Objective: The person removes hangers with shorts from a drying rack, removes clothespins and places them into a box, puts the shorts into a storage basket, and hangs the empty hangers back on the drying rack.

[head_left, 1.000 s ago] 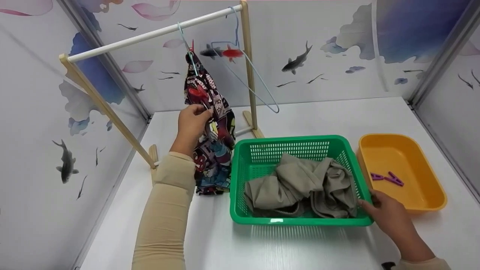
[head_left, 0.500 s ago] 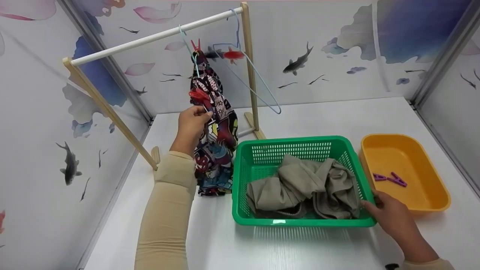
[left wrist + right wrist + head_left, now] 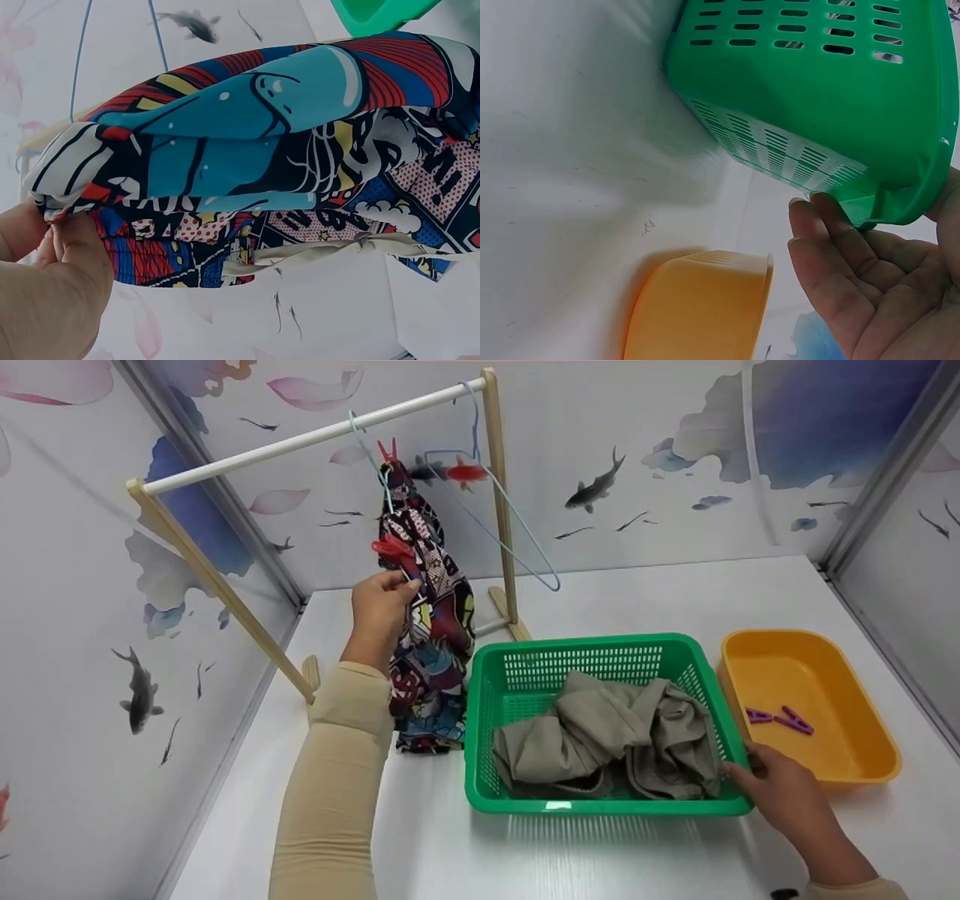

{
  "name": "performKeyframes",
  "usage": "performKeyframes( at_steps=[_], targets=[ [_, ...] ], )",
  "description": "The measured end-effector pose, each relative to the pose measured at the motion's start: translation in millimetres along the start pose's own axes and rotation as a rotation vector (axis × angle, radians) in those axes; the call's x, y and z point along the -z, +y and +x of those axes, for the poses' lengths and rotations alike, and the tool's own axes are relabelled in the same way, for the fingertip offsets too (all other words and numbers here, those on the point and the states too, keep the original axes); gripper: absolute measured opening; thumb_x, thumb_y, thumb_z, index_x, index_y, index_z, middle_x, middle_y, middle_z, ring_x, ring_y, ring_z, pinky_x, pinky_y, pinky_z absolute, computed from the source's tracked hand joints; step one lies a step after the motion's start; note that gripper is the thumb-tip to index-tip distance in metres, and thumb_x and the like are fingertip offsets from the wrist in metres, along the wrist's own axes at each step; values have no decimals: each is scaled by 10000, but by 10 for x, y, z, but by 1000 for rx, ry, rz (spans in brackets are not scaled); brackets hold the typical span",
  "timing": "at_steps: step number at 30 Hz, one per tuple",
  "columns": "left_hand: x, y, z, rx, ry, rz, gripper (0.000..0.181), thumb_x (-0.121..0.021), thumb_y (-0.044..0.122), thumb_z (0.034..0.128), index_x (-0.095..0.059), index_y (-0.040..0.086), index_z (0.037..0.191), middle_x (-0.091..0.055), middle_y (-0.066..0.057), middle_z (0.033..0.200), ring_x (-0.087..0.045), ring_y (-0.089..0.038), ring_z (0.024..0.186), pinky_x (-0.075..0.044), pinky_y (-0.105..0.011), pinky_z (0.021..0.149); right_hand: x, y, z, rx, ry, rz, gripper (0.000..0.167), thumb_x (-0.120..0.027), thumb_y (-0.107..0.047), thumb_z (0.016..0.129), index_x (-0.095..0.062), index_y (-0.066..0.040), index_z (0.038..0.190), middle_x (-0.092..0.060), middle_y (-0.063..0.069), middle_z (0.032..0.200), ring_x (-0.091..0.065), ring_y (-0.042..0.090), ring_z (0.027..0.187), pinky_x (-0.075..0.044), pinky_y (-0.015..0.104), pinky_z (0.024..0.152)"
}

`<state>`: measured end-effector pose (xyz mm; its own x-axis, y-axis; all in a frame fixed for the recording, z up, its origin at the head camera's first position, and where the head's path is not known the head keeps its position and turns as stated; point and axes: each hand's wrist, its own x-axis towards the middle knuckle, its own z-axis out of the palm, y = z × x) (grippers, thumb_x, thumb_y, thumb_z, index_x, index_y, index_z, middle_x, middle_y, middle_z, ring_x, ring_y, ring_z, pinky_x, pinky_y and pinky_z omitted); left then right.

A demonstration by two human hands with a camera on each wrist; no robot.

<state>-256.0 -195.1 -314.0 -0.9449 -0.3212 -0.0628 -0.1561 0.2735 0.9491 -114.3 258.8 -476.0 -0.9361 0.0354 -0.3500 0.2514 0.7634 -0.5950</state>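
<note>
Brightly printed shorts with an elastic waistband and a pale drawstring hang from a light-blue hanger on the rack. My left hand pinches the waistband's near end between thumb and fingers, as the left wrist view shows. A red clothespin stands at the far end of the waistband. Just above my left fingers is a red piece that looks like another clothespin. With my right hand I grip the right rim of a green basket, which holds crumpled khaki cloth.
The drying rack has a white bar and wooden legs. A second blue hanger hangs bare at its right end. Right of the basket stands a yellow tub with purple clothespins inside. Printed wall panels enclose the white table.
My left hand and the near end of the waistband have shifted slightly left, the hanger with them. The basket and my right hand show hardly any movement beyond a small camera shift.
</note>
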Motion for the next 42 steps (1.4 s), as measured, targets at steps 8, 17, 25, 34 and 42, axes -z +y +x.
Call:
performKeyframes(
  at_steps=[8,17,25,34,42],
  targets=[
    [6,-78,60,12,93,-90,283,-654,90,920,-648,-24,1178,-565,-87,1056,-486,-177,954,-444,-275,812,-15,16,7,18,18,-8,821,-568,-489,942,-315,125,1426,-568,283,1181,-538,317,941,-510,520,875],
    [83,-157,59,4,95,-65,383,-644,103,930,-590,-14,1291,-555,-179,1290,-490,-268,1235,-426,-376,1026,3,15,16,0,2,-8,833,-559,-501,942,-297,116,1437,-569,265,1163,-526,300,925,-517,500,861],
    [108,-188,44,9,114,-64,386,-642,91,929,-586,-17,1295,-571,-186,1248,-508,-248,1172,-443,-355,998,-1,8,15,0,1,-1,836,-561,-502,940,-300,119,1435,-577,249,1143,-530,286,913,-533,470,836],
    [97,-288,49,-54,153,-23,326,-648,73,921,-629,-48,1223,-604,-173,1068,-529,-233,1006,-460,-339,870,-7,9,10,-4,-7,11,854,-551,-519,939,-282,117,1443,-569,262,1178,-538,298,941,-529,475,853],
    [108,-331,48,-60,187,-55,215,-658,64,912,-682,-33,1103,-566,-77,907,-493,-188,897,-426,-276,752,-20,18,7,38,35,-2,810,-562,-477,949,-322,143,1412,-587,275,1157,-567,338,973,-526,498,854]
  ],
)
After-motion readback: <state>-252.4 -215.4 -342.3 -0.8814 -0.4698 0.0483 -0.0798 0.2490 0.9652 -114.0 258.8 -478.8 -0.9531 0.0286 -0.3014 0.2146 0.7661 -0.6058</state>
